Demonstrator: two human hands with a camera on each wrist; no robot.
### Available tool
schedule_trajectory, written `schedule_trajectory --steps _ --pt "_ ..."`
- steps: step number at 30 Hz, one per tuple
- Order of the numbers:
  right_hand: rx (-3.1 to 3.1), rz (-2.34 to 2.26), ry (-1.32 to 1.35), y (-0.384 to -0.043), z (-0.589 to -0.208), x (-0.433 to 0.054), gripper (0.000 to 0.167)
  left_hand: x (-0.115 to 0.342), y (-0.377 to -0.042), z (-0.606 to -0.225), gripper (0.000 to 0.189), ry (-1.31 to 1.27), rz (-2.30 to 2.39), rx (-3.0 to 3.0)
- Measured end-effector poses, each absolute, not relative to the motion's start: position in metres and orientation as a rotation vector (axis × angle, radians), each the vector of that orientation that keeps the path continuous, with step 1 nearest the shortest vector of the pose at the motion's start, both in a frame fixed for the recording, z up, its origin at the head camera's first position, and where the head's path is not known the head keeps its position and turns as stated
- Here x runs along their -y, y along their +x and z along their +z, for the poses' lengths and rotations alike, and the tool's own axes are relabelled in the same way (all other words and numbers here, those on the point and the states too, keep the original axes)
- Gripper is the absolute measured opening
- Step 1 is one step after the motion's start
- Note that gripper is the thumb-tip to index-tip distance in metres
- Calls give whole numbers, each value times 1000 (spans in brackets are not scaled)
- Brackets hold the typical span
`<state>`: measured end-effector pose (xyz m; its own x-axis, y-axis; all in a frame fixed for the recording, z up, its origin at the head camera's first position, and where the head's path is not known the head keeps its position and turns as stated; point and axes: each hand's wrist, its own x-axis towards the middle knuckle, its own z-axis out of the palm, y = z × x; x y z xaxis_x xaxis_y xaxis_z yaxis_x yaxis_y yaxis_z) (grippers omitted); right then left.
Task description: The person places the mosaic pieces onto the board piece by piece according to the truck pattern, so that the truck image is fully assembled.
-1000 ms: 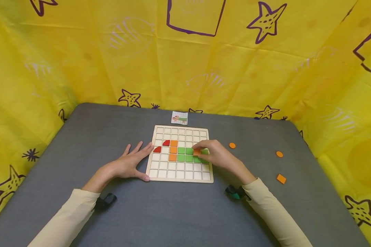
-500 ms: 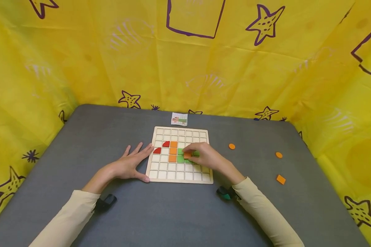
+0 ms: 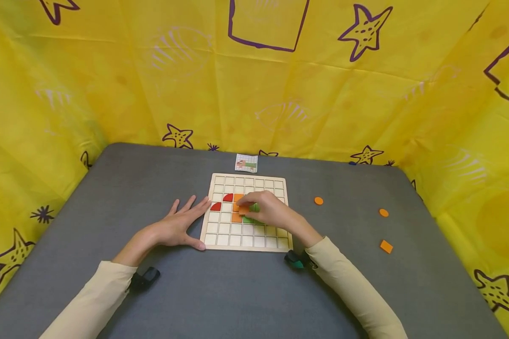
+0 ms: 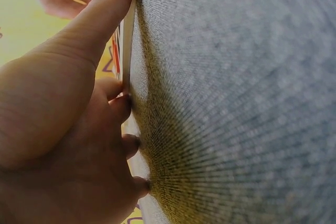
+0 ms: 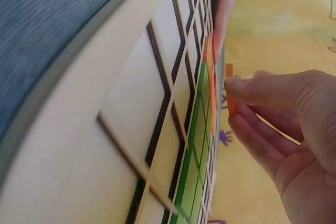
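Observation:
In the head view a wooden grid board [image 3: 246, 249] lies flat on the grey table. Spread out, my left hand [image 3: 176, 226] touches the board's left edge with its fingertips and the thumb at the near corner. My right hand [image 3: 268, 211] pinches a flat orange square tile [image 5: 230, 92] between thumb and fingers, held above the board. Below it sits a column of orange tiles [image 3: 236, 218], partly covered by that hand. Two red quarter-round tiles [image 3: 228, 197] are set to their left. Green tiles [image 3: 249, 220] fill cells to the right, mostly hidden by the right hand.
Behind the board lies a small picture card [image 3: 246, 163]. Right of it on the table are an orange disc [image 3: 318, 201], another orange disc [image 3: 383, 213] and a loose orange square tile [image 3: 386, 246]. A yellow patterned cloth [image 3: 254, 80] hangs around the table's back and sides.
My right hand has moved left across the board with the orange square tile, from over the green tiles to beside the orange column. The left hand has stayed in place.

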<state>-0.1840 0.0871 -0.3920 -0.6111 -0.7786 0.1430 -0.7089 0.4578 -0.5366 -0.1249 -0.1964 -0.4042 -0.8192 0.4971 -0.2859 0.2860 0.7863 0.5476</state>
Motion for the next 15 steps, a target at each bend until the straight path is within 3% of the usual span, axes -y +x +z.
schedule_trajectory --steps 15 --pt "-2515 -882 -1348 -182 -395 -65 28 196 -125 -403 116 598 688 -2561"
